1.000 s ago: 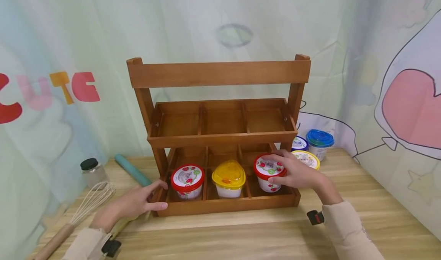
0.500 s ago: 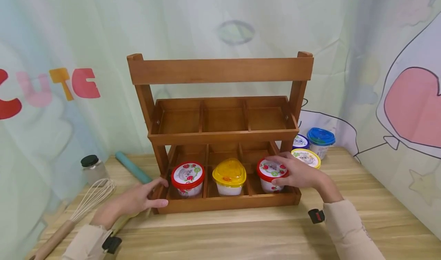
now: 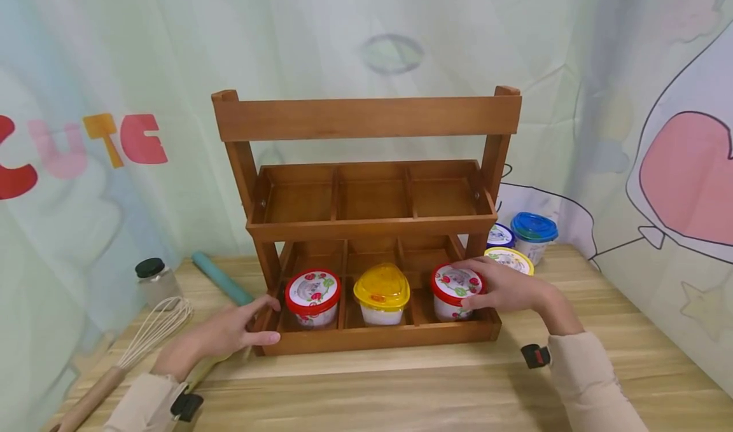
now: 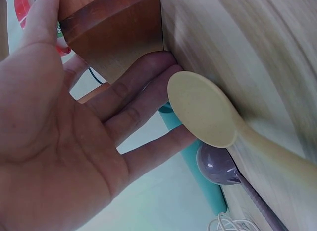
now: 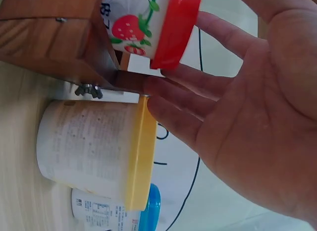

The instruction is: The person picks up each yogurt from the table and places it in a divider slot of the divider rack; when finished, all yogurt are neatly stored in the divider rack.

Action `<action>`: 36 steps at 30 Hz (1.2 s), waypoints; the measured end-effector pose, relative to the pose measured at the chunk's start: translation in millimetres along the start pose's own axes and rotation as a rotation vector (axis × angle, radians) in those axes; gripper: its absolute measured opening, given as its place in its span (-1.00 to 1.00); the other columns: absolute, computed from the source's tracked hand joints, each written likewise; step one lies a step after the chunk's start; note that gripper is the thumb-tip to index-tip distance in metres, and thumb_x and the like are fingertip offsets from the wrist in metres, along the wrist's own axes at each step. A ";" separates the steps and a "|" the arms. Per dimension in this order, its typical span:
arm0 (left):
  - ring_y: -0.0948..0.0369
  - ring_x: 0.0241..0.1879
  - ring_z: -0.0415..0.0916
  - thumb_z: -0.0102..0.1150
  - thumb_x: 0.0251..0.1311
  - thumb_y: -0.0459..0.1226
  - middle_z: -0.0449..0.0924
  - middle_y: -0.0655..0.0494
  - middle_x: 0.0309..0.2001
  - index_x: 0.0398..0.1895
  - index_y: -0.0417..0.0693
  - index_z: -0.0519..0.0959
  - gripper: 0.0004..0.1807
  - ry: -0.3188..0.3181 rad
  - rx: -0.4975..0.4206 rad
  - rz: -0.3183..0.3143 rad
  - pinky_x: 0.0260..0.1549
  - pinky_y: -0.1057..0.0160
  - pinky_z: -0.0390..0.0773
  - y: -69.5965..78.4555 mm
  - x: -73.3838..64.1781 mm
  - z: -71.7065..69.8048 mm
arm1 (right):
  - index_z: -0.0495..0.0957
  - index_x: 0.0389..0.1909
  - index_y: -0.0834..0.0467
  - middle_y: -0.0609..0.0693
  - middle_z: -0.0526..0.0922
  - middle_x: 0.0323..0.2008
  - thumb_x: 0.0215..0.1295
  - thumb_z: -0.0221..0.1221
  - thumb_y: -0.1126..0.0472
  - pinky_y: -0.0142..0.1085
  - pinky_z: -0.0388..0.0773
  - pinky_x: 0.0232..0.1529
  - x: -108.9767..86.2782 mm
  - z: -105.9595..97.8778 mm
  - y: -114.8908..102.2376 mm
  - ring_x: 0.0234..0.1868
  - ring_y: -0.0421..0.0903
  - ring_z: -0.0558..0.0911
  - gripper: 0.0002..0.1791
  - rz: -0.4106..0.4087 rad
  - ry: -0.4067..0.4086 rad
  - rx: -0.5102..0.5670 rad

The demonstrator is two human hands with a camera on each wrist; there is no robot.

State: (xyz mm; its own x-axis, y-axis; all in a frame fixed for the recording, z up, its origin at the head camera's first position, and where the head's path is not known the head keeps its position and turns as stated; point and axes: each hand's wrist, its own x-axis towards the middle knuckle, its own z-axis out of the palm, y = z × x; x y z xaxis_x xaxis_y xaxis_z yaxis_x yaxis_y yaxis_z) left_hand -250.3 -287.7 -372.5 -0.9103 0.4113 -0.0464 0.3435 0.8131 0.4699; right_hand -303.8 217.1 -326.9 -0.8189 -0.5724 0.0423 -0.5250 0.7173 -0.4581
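A brown wooden two-tier rack (image 3: 375,340) stands on the table. In its lower tier sit a red-lidded tub (image 3: 312,292) at left, a yellow-lidded tub (image 3: 382,294) in the middle and another red-lidded tub (image 3: 458,284) at right. My right hand (image 3: 506,285) pinches that right tub by its lid, thumb at the front and fingers toward the back. Its palm stays off the lid in the right wrist view. At the rack's lower left corner my left hand (image 3: 223,333) rests with extended fingers, the thumb near the front board. A cream spoon (image 4: 205,109) lies just beside those fingers.
Left of the rack are a whisk (image 3: 154,333), a black-lidded jar (image 3: 157,282), a teal cylinder (image 3: 220,277) and a purple ladle (image 4: 218,164). Behind its right end stand a yellow-lidded tub (image 5: 89,146), a blue-lidded tub (image 3: 534,231) and a dark-blue-lidded tub (image 3: 501,235).
The right red-lidded tub has shifted slightly to the right within its compartment, and my right hand has moved right with it. My left hand stays at the rack's corner.
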 end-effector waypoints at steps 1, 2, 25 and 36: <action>0.13 -0.42 0.39 0.27 0.26 0.10 0.41 0.12 -0.48 0.24 0.04 0.36 -0.39 -0.001 -0.002 -0.002 -0.39 0.09 0.37 0.0 0.1 -0.1 | 0.38 0.36 0.16 0.16 0.49 0.22 0.22 0.37 -0.07 0.01 0.53 0.04 -0.9 -1.2 0.6 0.19 0.16 0.43 -0.24 -0.015 0.007 -0.002; 0.13 -0.42 0.39 0.27 0.26 0.10 0.40 0.11 -0.48 0.24 0.04 0.35 -0.39 -0.002 0.000 -0.003 -0.39 0.09 0.37 -0.1 0.2 -0.3 | 0.40 0.34 0.19 0.16 0.51 0.20 0.23 0.37 -0.06 0.01 0.53 0.05 -2.0 -2.5 1.0 0.18 0.16 0.45 -0.26 -0.033 0.014 -0.006; 0.17 -0.48 0.35 0.28 0.25 0.11 0.36 0.14 -0.54 0.23 0.03 0.36 -0.39 0.015 0.008 0.027 -0.41 0.12 0.36 0.2 -1.3 1.3 | 0.48 0.22 0.31 0.40 0.43 0.19 0.32 0.31 0.07 0.26 0.44 0.07 -23.7 -20.2 35.8 0.19 0.39 0.43 -0.44 0.047 0.182 0.005; 0.17 -0.46 0.34 0.29 0.26 0.06 0.34 0.12 -0.53 0.24 0.02 0.37 -0.40 0.024 -0.007 0.027 -0.40 0.11 0.35 2.2 -2.4 1.0 | 0.48 0.20 0.24 0.52 0.18 0.32 0.21 0.39 0.08 0.42 0.33 0.06 -19.2 -8.0 64.2 0.27 0.53 0.23 -0.41 0.129 0.254 -0.022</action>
State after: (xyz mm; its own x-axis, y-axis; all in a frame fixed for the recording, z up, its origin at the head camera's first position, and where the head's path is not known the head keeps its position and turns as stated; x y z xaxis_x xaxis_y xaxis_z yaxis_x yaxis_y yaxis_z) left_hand -247.1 -286.4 -372.2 -0.9062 0.4227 -0.0123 0.3662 0.7989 0.4772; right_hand -323.7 277.3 -350.1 -0.9097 -0.3598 0.2074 -0.4153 0.7880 -0.4546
